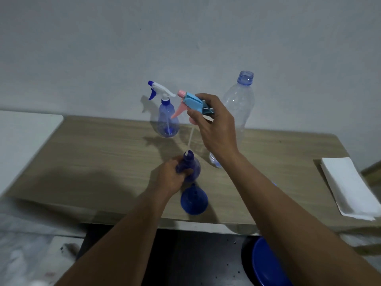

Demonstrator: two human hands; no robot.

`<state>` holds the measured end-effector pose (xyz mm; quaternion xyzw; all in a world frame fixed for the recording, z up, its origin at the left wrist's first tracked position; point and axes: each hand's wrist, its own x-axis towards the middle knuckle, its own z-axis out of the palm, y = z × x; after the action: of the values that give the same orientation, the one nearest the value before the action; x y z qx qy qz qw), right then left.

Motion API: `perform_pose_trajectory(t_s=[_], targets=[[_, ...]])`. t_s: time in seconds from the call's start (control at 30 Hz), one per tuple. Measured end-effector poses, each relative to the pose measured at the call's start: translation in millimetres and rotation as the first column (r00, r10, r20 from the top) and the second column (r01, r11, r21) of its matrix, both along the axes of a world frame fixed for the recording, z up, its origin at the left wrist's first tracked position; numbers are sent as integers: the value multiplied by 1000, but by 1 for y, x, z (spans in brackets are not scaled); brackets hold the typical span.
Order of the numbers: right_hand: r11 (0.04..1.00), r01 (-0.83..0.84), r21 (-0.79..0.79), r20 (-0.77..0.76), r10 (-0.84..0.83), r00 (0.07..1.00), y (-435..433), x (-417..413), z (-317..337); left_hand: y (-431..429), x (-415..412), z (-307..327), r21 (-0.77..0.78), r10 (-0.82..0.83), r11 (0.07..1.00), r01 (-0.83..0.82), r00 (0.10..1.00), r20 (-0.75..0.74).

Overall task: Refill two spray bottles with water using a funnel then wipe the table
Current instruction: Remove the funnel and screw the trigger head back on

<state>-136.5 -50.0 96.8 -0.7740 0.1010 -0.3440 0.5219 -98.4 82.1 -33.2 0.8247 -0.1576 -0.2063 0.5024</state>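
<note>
My left hand (172,176) grips a dark blue spray bottle (190,167) standing on the wooden table (92,153). My right hand (214,124) holds a light blue and pink spray head (190,103) above it. Its white dip tube (189,141) hangs with the tip at the bottle's open neck. A blue funnel (194,200) lies on the table just in front of the bottle. A second blue spray bottle (167,118) with a white and blue head stands at the back. An uncapped clear plastic bottle (239,104) stands behind my right hand.
A folded white cloth (350,188) lies on the table's right end. A white surface (22,137) adjoins the table on the left. Below the front edge, a blue round object (268,265) sits on the dark floor. A grey wall rises behind.
</note>
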Motion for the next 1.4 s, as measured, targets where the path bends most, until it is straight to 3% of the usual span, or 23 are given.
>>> perform_pose_trajectory(t_s=[0.17,0.3,0.37,0.47,0.57,0.7,0.9,1.07,1.17,1.3,1.4], targets=[[999,-36,-20,1,36,999,-7,2,0,2,-5,7,-7,-6,1000,6,998,55],[990,-93,-108,-2,93,996,-7,2,-5,0,-9,12,-27,6,1000,-6,1000,-5],[968,-138,-209,-44,132,990,-4,1,-15,0,-11,16,-35,3,999,-4,999,-32],[960,-180,-213,-154,149,977,-4,-2,-37,-1,-12,19,-45,7,999,-10,999,-52],[954,-201,-222,-247,144,958,-3,-9,-60,0,-15,23,44,-29,999,26,997,70],[939,-192,-286,-336,89,938,0,-20,-83,2,-14,19,63,-74,996,68,992,102],[941,-213,-263,-445,78,892,-3,-24,-85,4,-9,16,48,-113,993,109,989,98],[973,-190,-131,-504,99,858,-9,-23,-85,7,-6,10,-26,-122,992,126,986,113],[983,-139,-118,-466,69,882,-4,-22,-94,7,-3,4,-41,-120,991,126,985,128],[1000,-1,11,-396,5,918,11,-19,-111,6,-3,0,8,-90,996,90,991,96],[1000,-5,0,-352,5,936,17,-20,-117,9,-2,0,17,-89,996,88,987,131]])
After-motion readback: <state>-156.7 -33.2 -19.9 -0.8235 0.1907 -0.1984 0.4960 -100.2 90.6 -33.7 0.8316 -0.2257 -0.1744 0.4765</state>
